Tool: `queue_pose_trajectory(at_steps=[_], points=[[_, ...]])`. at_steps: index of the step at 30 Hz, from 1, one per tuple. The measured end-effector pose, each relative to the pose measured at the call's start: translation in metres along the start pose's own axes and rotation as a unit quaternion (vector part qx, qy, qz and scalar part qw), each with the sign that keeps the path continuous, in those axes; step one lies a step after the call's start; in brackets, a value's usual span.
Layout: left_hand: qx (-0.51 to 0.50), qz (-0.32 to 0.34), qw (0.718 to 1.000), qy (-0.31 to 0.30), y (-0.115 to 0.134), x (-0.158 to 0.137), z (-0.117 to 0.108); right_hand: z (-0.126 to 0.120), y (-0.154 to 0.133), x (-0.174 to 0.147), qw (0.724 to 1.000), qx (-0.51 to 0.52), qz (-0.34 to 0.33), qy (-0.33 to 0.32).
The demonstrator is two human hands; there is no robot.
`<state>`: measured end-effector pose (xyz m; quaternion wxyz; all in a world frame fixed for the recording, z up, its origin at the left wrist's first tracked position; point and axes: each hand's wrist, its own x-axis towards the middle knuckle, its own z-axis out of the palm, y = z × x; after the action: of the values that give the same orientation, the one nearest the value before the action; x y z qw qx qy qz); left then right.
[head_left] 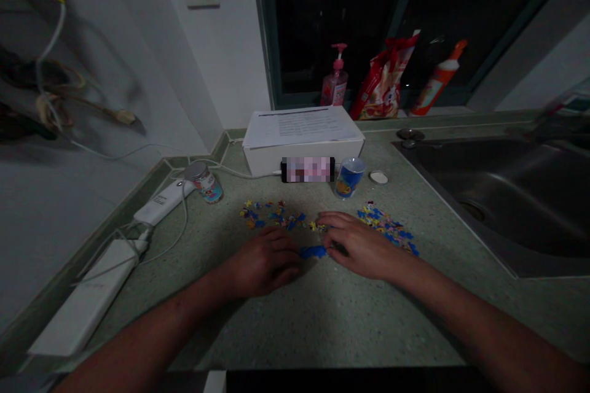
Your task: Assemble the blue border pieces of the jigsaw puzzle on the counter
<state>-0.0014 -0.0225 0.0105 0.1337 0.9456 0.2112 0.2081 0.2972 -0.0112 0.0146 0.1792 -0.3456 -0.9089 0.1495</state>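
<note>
Small jigsaw puzzle pieces lie on the counter, and a short blue strip of puzzle pieces (313,252) sits between my hands. My left hand (265,261) rests on the counter with curled fingers, its fingertips at the strip's left end. From the other side my right hand (357,245) bends its fingers and thumb down onto the right end. Its upper fingers reach over a few yellow pieces (316,226). One loose group of mixed pieces (276,215) spreads beyond my left hand; a denser pile (387,227) lies beyond my right wrist. My fingers partly hide the strip's ends.
Behind the pieces, a phone (308,169) leans on a white box (299,132), beside a blue can (349,178) and a white lid (378,178). A jar (204,182) and white power strips (87,295) with cables are left; a sink (520,196) is right.
</note>
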Motion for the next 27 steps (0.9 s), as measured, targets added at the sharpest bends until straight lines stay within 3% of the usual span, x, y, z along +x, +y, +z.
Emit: queue_pose_trajectory(at_steps=[10, 18, 27], points=[[0.035, -0.073, 0.995, 0.054, -0.016, -0.006, -0.005, -0.006, -0.003, 0.000, 1.000, 0.013, -0.005, -0.010], [0.089, -0.219, 0.970, 0.057, -0.033, -0.015, 0.001, -0.003, -0.001, 0.000, 1.000, 0.009, -0.002, 0.005], [0.106, -0.155, 0.978, 0.091, -0.038, -0.016, 0.016, -0.001, 0.008, 0.001, 0.998, -0.059, 0.035, 0.018]])
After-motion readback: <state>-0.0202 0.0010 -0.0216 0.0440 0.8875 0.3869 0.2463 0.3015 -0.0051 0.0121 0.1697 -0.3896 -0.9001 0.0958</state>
